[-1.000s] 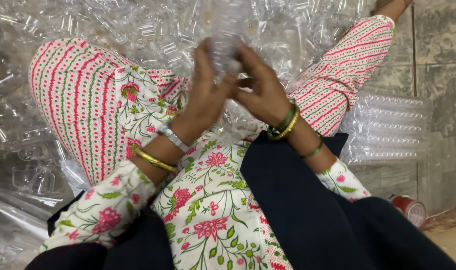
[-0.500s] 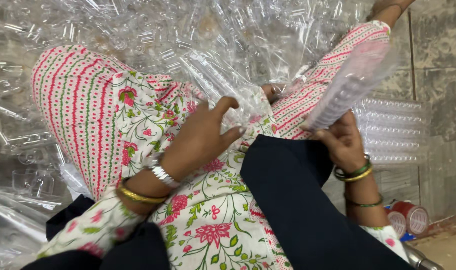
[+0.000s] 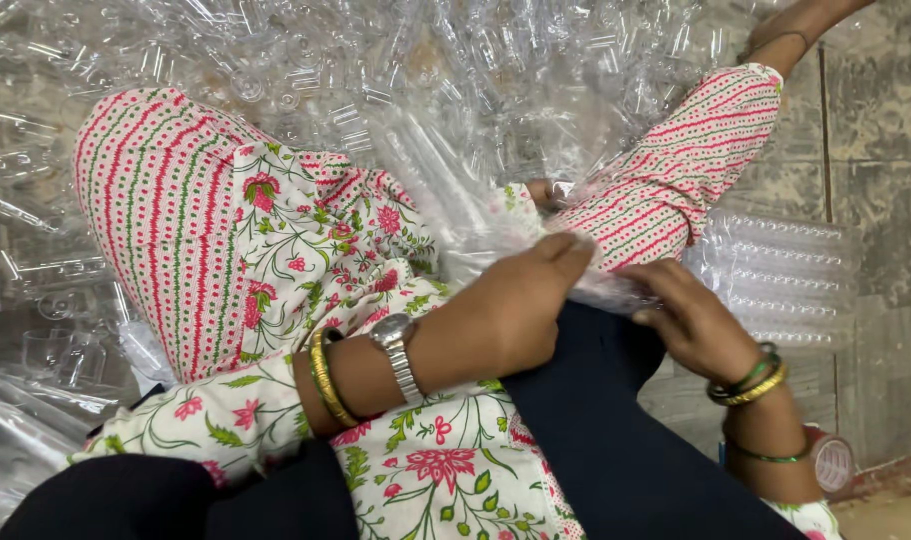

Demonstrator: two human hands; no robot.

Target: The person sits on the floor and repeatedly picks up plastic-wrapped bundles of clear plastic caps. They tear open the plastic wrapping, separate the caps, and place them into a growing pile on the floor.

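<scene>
Left hand (image 3: pixel 511 315), right hand (image 3: pixel 691 320) — gripping clear plastic bag (image 3: pixel 496 215)

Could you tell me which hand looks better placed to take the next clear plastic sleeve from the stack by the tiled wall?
Right, probably: the right hand lies beside the stack of clear sleeves, while the left hand sits over the lap.

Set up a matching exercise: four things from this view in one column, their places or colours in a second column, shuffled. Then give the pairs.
Things
1. wristwatch
2. stack of clear ribbed trays
3. clear plastic bag
4. green and gold bangles

Places or colours
A. on the right wrist
B. gripped between the left hand and right hand
C. silver, on the left wrist
D. on the floor at the right, beyond the striped trouser leg

Pairs: 1-C, 2-D, 3-B, 4-A
</scene>
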